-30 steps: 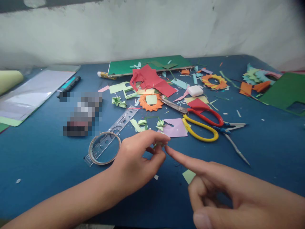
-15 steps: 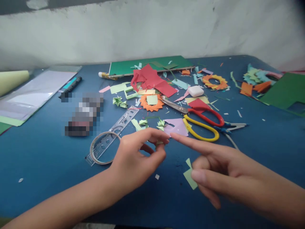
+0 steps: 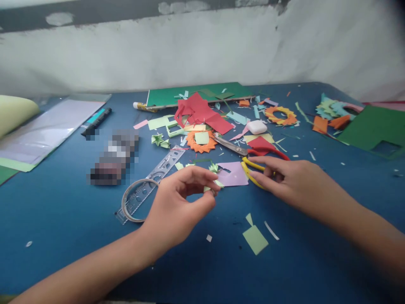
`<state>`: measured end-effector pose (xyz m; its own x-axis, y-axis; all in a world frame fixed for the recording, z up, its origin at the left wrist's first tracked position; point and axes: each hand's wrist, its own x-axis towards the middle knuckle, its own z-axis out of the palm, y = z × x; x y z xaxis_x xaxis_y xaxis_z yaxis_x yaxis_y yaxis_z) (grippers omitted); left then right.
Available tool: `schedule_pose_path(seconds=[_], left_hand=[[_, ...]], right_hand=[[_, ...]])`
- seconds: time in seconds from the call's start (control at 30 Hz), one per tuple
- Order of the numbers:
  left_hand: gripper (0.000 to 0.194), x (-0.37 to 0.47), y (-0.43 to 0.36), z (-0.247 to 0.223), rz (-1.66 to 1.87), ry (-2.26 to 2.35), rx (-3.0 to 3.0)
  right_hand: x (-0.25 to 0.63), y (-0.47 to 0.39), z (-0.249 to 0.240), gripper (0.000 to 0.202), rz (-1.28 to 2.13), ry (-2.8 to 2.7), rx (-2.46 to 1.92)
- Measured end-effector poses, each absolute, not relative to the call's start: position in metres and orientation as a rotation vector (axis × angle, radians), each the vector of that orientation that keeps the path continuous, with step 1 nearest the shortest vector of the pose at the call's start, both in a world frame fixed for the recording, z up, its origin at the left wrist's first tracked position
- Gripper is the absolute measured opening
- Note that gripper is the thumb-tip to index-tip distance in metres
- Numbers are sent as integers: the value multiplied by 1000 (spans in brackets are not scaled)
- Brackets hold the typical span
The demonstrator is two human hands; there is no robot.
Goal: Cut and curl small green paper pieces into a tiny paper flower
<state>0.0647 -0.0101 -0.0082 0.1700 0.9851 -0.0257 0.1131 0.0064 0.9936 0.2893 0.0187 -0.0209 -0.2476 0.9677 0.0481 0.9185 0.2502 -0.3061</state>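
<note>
Between the thumb and fingertips of my left hand point(image 3: 182, 204) is a small pale green folded paper piece point(image 3: 206, 189), mostly hidden by the fingers. My right hand point(image 3: 294, 181) is at the scissors point(image 3: 242, 151), its thumb and fingers closed around the yellow handle loop. The scissors lie with their blades pointing to the far left, the red handle beyond the hand. A lilac paper scrap point(image 3: 236, 174) rests between my two hands. Close behind my left fingers sits a small green folded paper shape point(image 3: 213, 168).
A clear ruler point(image 3: 171, 158) and a tape ring point(image 3: 124, 202) lie left of my left hand. Farther back are an orange paper ring point(image 3: 191, 145), red paper point(image 3: 196, 110), a white case point(image 3: 256, 127) and a green board point(image 3: 199, 90). A green scrap point(image 3: 255, 240) lies in front.
My right hand has moved from pointing near my left fingertips to the scissors' yellow handle, and its fingers have closed there. My left hand stays nearly in place, still pinching the paper piece.
</note>
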Motion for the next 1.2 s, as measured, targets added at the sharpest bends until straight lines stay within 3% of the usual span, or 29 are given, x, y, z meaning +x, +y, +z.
schedule_pose_path(seconds=[0.17,0.37,0.57,0.77,0.9,1.2], left_hand=[[31,62,-8,-10,1021,1138,1386],[26,60,-5,-9,1002,1142,1394],[22,61,-6,-10,1006,1179,1499],[30,60,-14,-8,1157,1178,1863],[36,57,-16,-8,1272,1154,1973],[45,47,-19,-6,1583,1067,1906]], right_hand=[[301,31,-22,41,343,-2281,-1858],[319,34,-24,32,222,-2338,-1999],[316,43,-35,40,117,-2377,-1857],[307,45,-36,33,12,-2359,-1736],[311,41,-30,39,-124,-2300,-1626],[332,24,-11,21,-743,-2269,-1056]])
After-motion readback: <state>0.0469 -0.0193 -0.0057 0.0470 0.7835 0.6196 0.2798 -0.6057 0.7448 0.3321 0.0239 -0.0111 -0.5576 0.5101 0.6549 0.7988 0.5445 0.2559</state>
